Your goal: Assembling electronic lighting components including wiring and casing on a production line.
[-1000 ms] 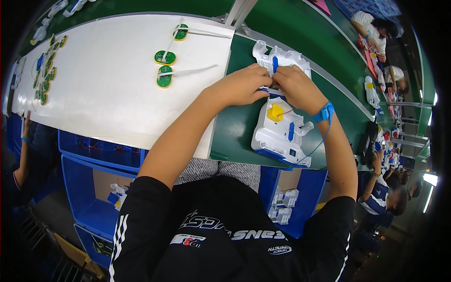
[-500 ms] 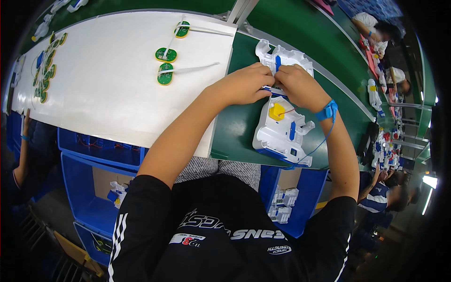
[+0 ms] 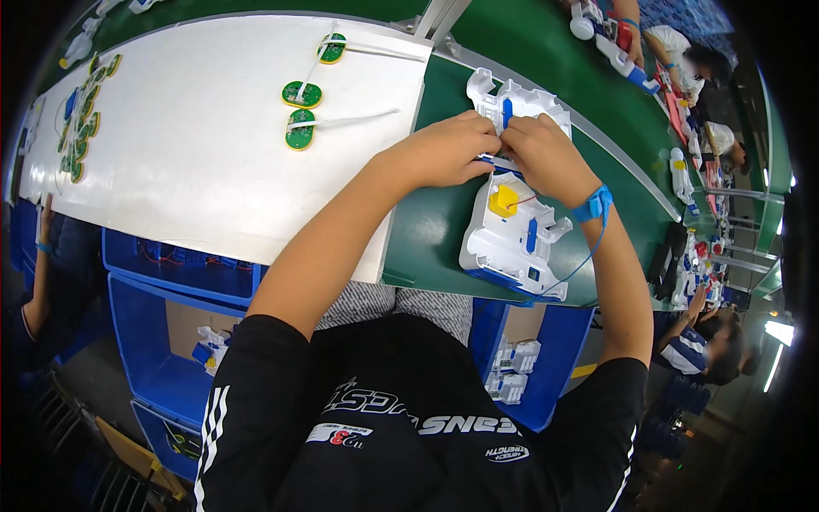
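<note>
Both hands meet at a white plastic housing shell (image 3: pixel 541 105) with a blue strip inside it, on the green bench top. My left hand (image 3: pixel 452 150) is closed at the shell's near left edge, thumb beside a blue edge piece. Fingers bent, my right hand (image 3: pixel 548 159) reaches into the shell's near part; whatever its fingertips pinch is hidden. Closer to me lies a second white shell (image 3: pixel 502 245), open side up. It carries a yellow block (image 3: pixel 503 200) with a thin red wire and another blue strip. A blue wrist strap (image 3: pixel 595 204) circles my right wrist, its cord trailing down past the second shell.
Green circuit boards with white cables (image 3: pixel 300 130) lie on the white sheet (image 3: pixel 213 162) to the left, more clustered farther left. Blue bins (image 3: pixel 158 341) stand below the bench edge. A metal post (image 3: pixel 439 21) rises behind. Other people work along the right.
My hands stay almost in place at the far shell. At the upper right, another person's hand and white-and-blue parts have come into view on the green surface.
</note>
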Demonstrator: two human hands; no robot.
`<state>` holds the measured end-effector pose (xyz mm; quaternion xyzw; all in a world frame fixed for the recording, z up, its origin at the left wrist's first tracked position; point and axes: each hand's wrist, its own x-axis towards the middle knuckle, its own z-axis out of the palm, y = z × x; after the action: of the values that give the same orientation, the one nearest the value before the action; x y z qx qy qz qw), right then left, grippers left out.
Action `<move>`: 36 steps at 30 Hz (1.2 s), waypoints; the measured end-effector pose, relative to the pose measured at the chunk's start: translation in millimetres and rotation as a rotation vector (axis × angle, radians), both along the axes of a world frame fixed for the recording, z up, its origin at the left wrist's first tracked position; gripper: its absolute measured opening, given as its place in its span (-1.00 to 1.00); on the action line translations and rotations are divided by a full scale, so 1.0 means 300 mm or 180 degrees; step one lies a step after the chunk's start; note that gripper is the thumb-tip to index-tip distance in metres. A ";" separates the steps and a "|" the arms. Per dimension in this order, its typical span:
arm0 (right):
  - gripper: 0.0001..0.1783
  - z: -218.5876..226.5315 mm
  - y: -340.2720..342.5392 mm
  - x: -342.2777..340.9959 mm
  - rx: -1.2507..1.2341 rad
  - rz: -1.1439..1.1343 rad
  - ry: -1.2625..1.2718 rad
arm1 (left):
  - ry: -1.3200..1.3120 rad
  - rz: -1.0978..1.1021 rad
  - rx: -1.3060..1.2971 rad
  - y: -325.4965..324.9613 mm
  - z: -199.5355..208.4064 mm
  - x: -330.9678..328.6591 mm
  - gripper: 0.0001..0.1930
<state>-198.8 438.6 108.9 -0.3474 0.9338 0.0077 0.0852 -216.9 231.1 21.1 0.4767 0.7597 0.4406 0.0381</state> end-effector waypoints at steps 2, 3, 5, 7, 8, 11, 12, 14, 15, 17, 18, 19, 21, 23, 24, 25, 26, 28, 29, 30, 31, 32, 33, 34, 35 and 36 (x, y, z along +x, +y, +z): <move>-0.84 0.007 0.001 -0.002 0.0044 -0.0093 -0.0053 | -0.0041 0.0003 -0.0045 0.000 0.004 0.000 -0.78; -0.84 0.007 0.001 -0.002 0.0047 -0.0091 -0.0057 | -0.0046 0.0006 -0.0042 -0.001 0.005 0.000 -0.78; -0.85 0.007 -0.001 -0.002 -0.0007 -0.0071 -0.0031 | 0.0014 0.0000 -0.0036 -0.003 0.009 0.001 -0.78; -0.84 0.000 -0.002 0.004 0.0032 -0.0083 -0.0011 | 0.0011 -0.0019 -0.0075 -0.001 0.014 0.000 -0.78; -0.84 -0.004 0.000 0.007 0.0061 -0.0085 0.0008 | 0.0008 -0.0027 -0.0125 -0.001 0.019 0.000 -0.78; -0.84 -0.004 0.006 0.009 0.0035 0.0003 0.0103 | 0.0008 -0.0014 -0.0105 -0.004 0.021 0.002 -0.79; -0.84 -0.004 0.009 0.009 0.0040 0.0002 0.0135 | 0.0041 -0.0015 -0.0100 -0.006 0.022 0.000 -0.79; -0.88 -0.006 0.016 0.022 -0.0271 0.0226 0.0536 | -0.0084 0.0001 -0.0120 -0.009 0.020 0.004 -0.79; -0.82 -0.014 0.017 0.039 -0.0466 0.0124 0.0548 | -0.0035 -0.0005 0.0014 -0.006 0.021 0.008 -0.79; -0.81 -0.013 0.021 0.057 -0.0629 -0.0075 0.0471 | -0.0043 0.0002 -0.0005 0.003 0.019 0.007 -0.78; -0.79 -0.014 0.017 0.065 -0.0804 -0.0305 0.0355 | -0.0092 -0.0017 -0.0039 0.003 0.020 0.013 -0.78; -0.78 -0.006 0.017 0.060 -0.0793 -0.0385 0.0199 | -0.0093 -0.0011 0.0049 0.002 0.019 0.014 -0.78; -0.79 0.013 -0.001 0.047 -0.0670 -0.0350 0.0147 | -0.0113 0.0005 0.0019 -0.004 0.023 0.014 -0.78; -0.81 0.010 -0.004 0.032 -0.0544 -0.0328 0.0095 | -0.0134 0.0007 -0.0007 -0.008 0.022 0.012 -0.79; -0.78 0.006 0.002 0.021 -0.0561 -0.0283 0.0011 | -0.0120 -0.0010 -0.0001 -0.007 0.021 0.009 -0.79; -0.75 0.003 0.008 0.013 -0.0579 -0.0241 -0.0070 | -0.0103 -0.0031 0.0006 -0.006 0.022 0.006 -0.79; -0.75 -0.001 0.015 0.008 -0.0578 -0.0255 -0.0066 | -0.0101 -0.0045 0.0007 -0.005 0.024 0.002 -0.79; -0.75 -0.013 0.023 0.011 -0.0725 -0.0217 -0.0054 | -0.0053 -0.0067 -0.0062 -0.001 0.031 0.000 -0.78; -0.75 -0.016 0.025 0.017 -0.0644 -0.0192 0.0044 | -0.0038 -0.0096 -0.0060 0.003 0.032 0.001 -0.78; -0.75 -0.022 0.019 0.021 -0.0569 -0.0167 0.0151 | -0.0071 -0.0061 -0.0064 0.001 0.028 -0.002 -0.77; -0.79 -0.027 0.018 0.026 -0.0605 -0.0139 0.0289 | -0.0098 -0.0031 -0.0067 0.001 0.026 -0.005 -0.76; -0.79 -0.014 0.028 0.046 -0.0603 -0.0174 0.0327 | -0.0152 -0.0067 -0.0063 0.003 0.024 -0.004 -0.75; -0.79 0.006 0.032 0.079 -0.1052 -0.0239 0.0635 | -0.0168 -0.0088 0.0017 0.008 0.018 -0.004 -0.75; -0.78 0.018 0.035 0.105 -0.1558 -0.0246 0.0929 | -0.0189 -0.0049 0.0047 0.004 0.013 -0.001 -0.74; -0.79 0.015 0.071 0.137 -0.1776 -0.0534 0.1400 | -0.0116 -0.0017 0.0099 0.006 0.006 -0.005 -0.72; -0.80 0.003 0.131 0.175 -0.2053 -0.1055 0.1370 | -0.0089 -0.0004 0.0094 0.008 0.011 -0.004 -0.72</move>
<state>-146.2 478.0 109.8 -0.1918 0.9281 -0.2263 -0.2248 -217.9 233.5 24.3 0.4715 0.7521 0.4585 0.0420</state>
